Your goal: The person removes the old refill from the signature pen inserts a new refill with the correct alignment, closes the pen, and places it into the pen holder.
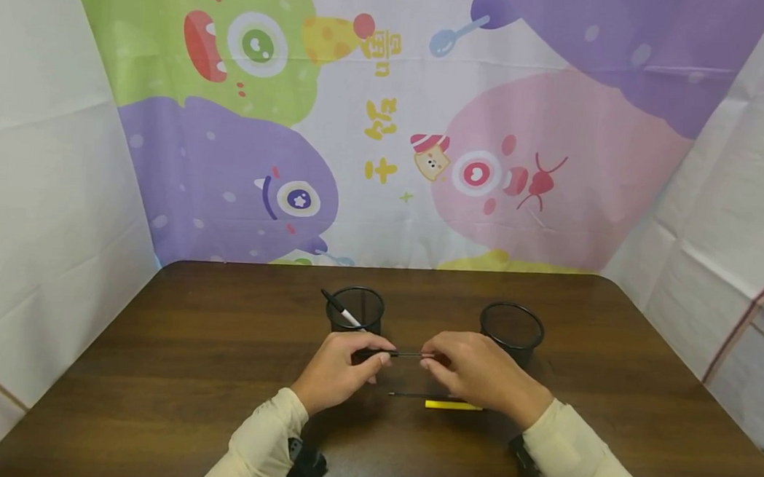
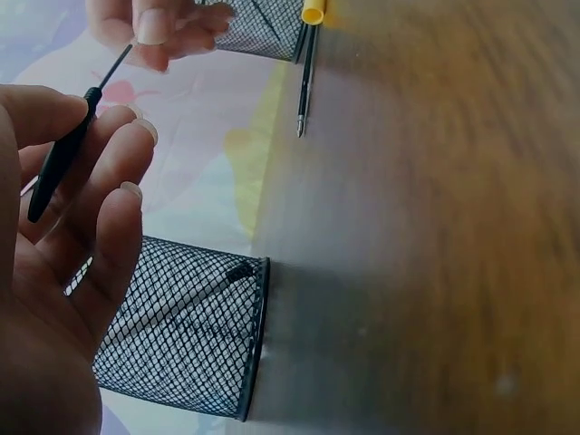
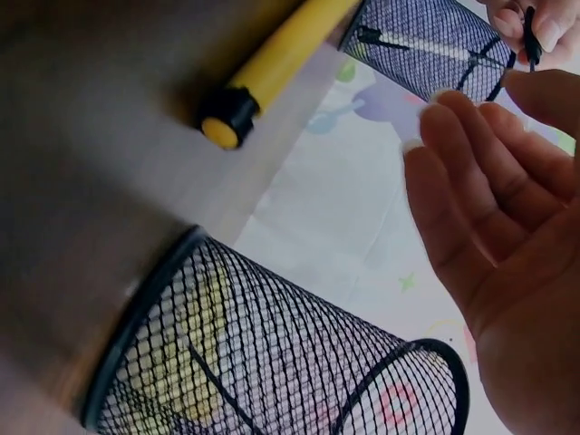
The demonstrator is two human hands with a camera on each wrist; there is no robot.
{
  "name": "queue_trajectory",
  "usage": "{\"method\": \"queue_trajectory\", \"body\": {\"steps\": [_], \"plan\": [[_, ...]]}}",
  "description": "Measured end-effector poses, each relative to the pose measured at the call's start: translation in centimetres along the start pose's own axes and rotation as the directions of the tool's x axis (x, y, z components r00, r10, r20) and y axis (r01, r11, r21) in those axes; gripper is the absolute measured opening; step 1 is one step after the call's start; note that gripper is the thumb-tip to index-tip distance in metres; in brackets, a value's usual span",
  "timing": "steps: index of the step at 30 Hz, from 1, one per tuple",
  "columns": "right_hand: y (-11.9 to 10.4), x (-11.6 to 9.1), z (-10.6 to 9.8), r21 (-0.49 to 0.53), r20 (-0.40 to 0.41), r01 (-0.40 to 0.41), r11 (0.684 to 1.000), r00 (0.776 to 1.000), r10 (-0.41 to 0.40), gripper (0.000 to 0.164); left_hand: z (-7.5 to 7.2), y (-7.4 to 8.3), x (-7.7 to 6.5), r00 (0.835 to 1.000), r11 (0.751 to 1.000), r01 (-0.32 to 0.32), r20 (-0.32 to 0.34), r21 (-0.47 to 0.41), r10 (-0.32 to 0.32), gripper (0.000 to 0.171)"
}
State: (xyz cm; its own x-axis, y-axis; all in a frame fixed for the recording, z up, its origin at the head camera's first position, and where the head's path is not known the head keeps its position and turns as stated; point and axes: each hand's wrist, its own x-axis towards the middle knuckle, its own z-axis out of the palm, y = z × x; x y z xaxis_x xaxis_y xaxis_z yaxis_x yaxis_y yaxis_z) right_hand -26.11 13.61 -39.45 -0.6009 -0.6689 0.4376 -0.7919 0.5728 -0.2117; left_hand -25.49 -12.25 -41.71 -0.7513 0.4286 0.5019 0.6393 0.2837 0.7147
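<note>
In the head view my left hand [image 1: 337,367] is in front of the left mesh cup. Its thumb and fingers pinch a black tapered pen part [image 2: 63,163]. Out of that part comes a thin rod [image 1: 404,354], which runs to my right hand [image 1: 473,364], whose thumb and fingertips pinch its far end. The two hands face each other just above the table. Below the right hand, a yellow pen barrel [image 1: 452,405] lies on the table, with a slim dark pen refill [image 1: 412,395] beside it, its tip to the left.
A black mesh cup [image 1: 356,289] behind my left hand holds a white marker with a black cap [image 1: 349,317], leaning on the rim. Another black mesh cup [image 1: 511,327] stands behind my right hand. The brown table [image 1: 185,343] meets a cartoon-printed cloth [image 1: 383,217] at its far edge.
</note>
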Motion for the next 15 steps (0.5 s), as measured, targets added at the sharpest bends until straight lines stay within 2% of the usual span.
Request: {"method": "queue_trajectory", "body": {"steps": [7,15], "plan": [[0.3,0.1,-0.3,0.023,0.102,-0.069,0.997,0.993,0.066,0.006,0.0,0.1,0.0,1.000,1.000,0.025,-0.018,0.007,-0.025,0.013],[0.4,0.0,-0.3,0.042,0.157,-0.090,0.995,0.984,0.083,0.010,-0.4,3.1,0.0,0.999,0.999,0.042,-0.028,-0.005,-0.042,0.013]]}}
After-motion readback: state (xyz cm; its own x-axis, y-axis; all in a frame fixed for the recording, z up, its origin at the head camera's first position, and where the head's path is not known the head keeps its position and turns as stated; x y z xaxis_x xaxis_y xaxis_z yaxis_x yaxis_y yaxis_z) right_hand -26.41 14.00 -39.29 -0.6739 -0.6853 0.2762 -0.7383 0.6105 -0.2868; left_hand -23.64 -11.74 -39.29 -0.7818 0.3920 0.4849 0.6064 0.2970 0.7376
